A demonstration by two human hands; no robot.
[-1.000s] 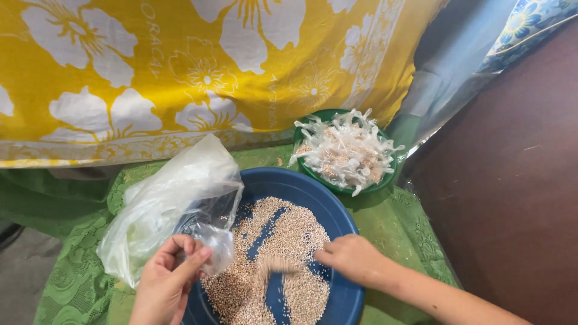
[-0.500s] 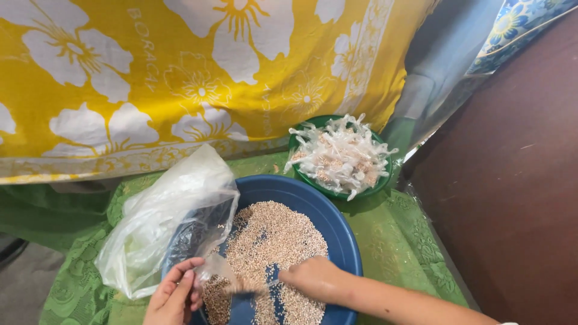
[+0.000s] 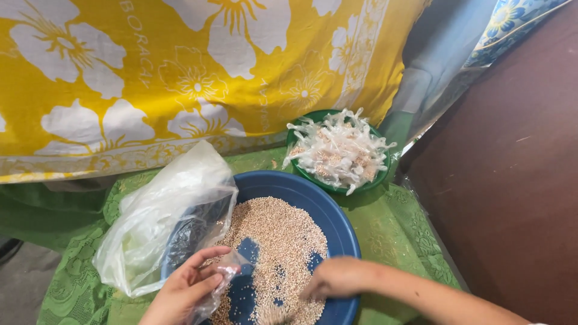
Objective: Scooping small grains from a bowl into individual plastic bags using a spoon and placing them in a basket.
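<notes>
Right hand (image 3: 337, 278) swept pale grains (image 3: 280, 241) aside, baring blue basin (image 3: 328, 207)

Blue basin (image 3: 337, 210); green bowl (image 3: 383, 176); yellow white-flowered cloth (image 3: 180, 78); green lace tablecloth (image 3: 397, 229).

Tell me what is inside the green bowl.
The green bowl holds a heap of small knotted clear plastic packets with tan grains inside. Whatever lies beneath the heap is covered.

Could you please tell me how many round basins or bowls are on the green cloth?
2. The large blue basin holding pale grains sits nearest the hands; the smaller green bowl piled with small tied plastic packets stands behind it on the right, almost touching. None appears hidden.
</notes>
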